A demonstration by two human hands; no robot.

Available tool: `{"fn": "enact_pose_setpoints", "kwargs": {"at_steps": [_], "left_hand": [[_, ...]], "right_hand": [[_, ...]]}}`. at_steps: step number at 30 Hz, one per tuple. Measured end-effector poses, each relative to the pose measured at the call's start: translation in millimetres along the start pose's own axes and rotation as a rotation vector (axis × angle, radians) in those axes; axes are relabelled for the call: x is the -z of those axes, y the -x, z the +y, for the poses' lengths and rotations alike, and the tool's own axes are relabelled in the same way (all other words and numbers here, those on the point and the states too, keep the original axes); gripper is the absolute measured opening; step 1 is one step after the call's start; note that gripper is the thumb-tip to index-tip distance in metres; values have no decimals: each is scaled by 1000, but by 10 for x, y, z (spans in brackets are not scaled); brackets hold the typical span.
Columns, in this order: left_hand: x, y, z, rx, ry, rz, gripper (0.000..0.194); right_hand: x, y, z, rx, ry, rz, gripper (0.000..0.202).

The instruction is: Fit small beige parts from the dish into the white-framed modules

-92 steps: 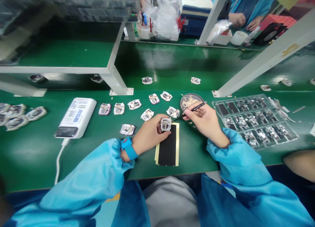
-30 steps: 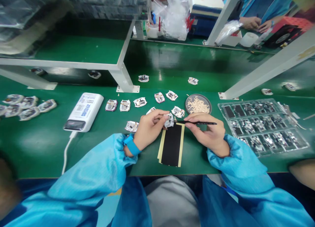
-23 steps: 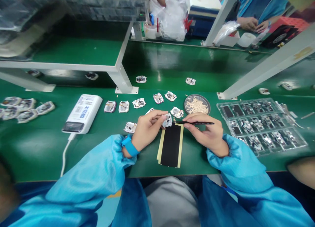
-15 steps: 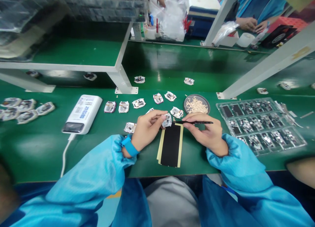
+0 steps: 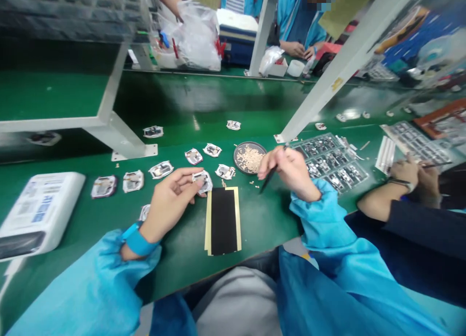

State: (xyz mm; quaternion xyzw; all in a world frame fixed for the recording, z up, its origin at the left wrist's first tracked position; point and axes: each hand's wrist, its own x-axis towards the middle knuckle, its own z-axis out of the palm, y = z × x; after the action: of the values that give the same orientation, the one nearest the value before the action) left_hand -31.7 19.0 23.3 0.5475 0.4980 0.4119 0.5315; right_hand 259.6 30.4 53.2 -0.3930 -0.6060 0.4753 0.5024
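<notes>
My left hand (image 5: 169, 200), with a blue band at the wrist, pinches a small white watch-like housing (image 5: 203, 181) between thumb and fingers. My right hand (image 5: 287, 170) is raised between the round dish and the parts tray, closed on thin black tweezers (image 5: 268, 180) that point down to the left. Below the held housing lies a black sheet on yellow backing (image 5: 223, 222). The round dark dish (image 5: 250, 157) holds many small beige pieces. Several similar housings, one of them a white housing (image 5: 224, 172), lie behind and left of my left hand.
A clear compartment tray (image 5: 329, 161) of small parts lies right of my right hand. At left are a white device (image 5: 47, 210) with a cable and a shelf leg (image 5: 124, 137). Another person's hands (image 5: 404, 178) work at far right; a slanted post (image 5: 327, 78) rises behind the tray.
The view has turned to the right. My right hand with the tweezers has moved away from the held housing, up and to the right. My left hand still holds the housing.
</notes>
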Motion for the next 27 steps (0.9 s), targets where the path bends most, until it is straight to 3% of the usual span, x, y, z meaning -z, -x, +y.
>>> {"fn": "enact_pose_setpoints", "kwargs": {"at_steps": [3, 5, 7, 9, 11, 13, 17, 21, 24, 27], "left_hand": [[11, 4, 37, -13, 75, -24, 44], [3, 23, 49, -6, 119, -64, 42], [-7, 43, 48, 8, 154, -114, 41], [-14, 55, 38, 21, 172, -143, 44], [-13, 56, 22, 28, 154, -147, 49], [-6, 50, 6, 32, 105, -148, 51], [6, 44, -13, 55, -4, -164, 40], [-14, 64, 8, 109, 44, -179, 36], [-37, 75, 36, 111, 143, -158, 34], [-42, 72, 47, 109, 205, -112, 34]], "right_hand": [[518, -33, -184, 40, 323, 315, 47], [920, -56, -273, 23, 749, 406, 44], [1261, -41, -297, -115, 1084, 300, 39], [1463, 31, -252, -299, 1176, 40, 34], [1509, 149, -161, -412, 1154, -141, 33], [1451, 282, -56, -420, 1156, -169, 33], [1317, 497, 103, -261, 1215, -81, 30], [1353, 553, 121, -207, 1258, -80, 26], [1352, 461, -16, -130, 1245, -65, 26], [1149, 291, -262, 10, 1144, 85, 26]]}}
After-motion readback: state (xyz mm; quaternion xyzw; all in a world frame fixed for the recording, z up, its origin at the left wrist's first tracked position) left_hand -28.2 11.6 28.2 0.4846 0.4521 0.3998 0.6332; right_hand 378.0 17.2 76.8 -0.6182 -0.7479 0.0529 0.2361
